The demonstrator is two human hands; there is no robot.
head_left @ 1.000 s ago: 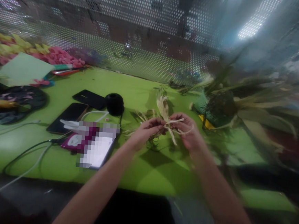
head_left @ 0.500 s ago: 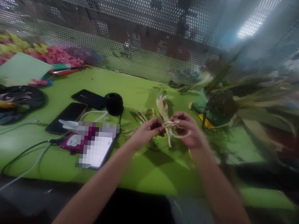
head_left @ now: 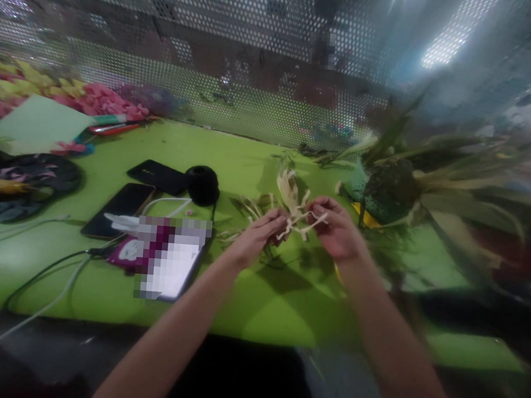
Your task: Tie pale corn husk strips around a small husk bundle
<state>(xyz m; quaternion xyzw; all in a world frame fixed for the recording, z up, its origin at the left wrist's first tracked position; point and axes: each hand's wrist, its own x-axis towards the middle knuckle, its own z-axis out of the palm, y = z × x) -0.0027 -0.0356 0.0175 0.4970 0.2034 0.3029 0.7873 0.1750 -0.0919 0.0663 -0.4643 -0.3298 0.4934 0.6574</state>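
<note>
Between my hands is a bundle of pale, dry husk strips (head_left: 288, 187), its frayed end pointing away from me and thin strips sticking out toward my right. My left hand (head_left: 263, 231) is closed around the bundle's near end, thumb and fingers pressed together. The fingers of my right hand (head_left: 337, 228) pinch a thin pale strip at the bundle's right side. More loose dry strips (head_left: 250, 209) lie on the green table just left of the bundle.
On the green table (head_left: 234, 304) to the left are two dark phones (head_left: 120, 209) (head_left: 157, 176), a lit phone (head_left: 172, 271), a black round spool (head_left: 203, 185), a purple pack (head_left: 127, 254) and cables. Leafy dry stalks (head_left: 400, 179) stand right. A perforated metal panel (head_left: 240, 56) rises behind.
My left hand has closed further over the near end of the bundle. The strips have turned to point rightward, and my right hand has drawn slightly away from my left.
</note>
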